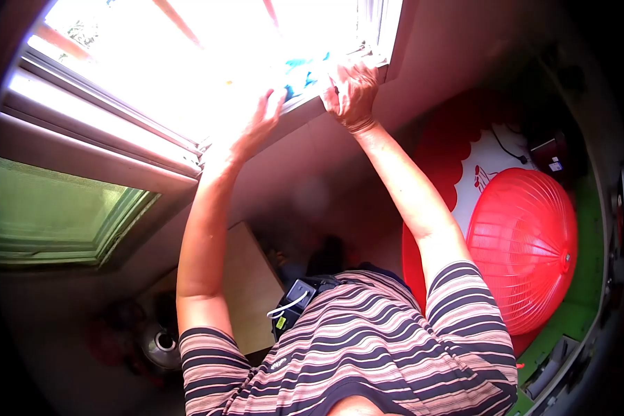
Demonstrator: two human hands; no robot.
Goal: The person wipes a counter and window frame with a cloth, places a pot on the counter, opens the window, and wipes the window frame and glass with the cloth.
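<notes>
A crumpled blue cloth (pixel 301 76) lies on the windowsill (pixel 305 109), partly bleached out by the strong light. My right hand (pixel 353 90) has its fingers curled at the cloth's right end, near the corner of the window frame. The cloth seems to run under that hand. At the cloth's left end is my left hand (pixel 256 125), its thumb and fingers apart and stretched toward the sill. Glare hides part of its fingers, and I cannot tell whether it touches the cloth.
An open window pane (pixel 55 208) with greenish glass stands at the left. On the right are a large red ribbed dome (pixel 523 243) and a red-and-white surface. A pale board (pixel 239 284) and a metal pot-like object (pixel 163 347) are below left. A black device (pixel 298 301) hangs at my waist.
</notes>
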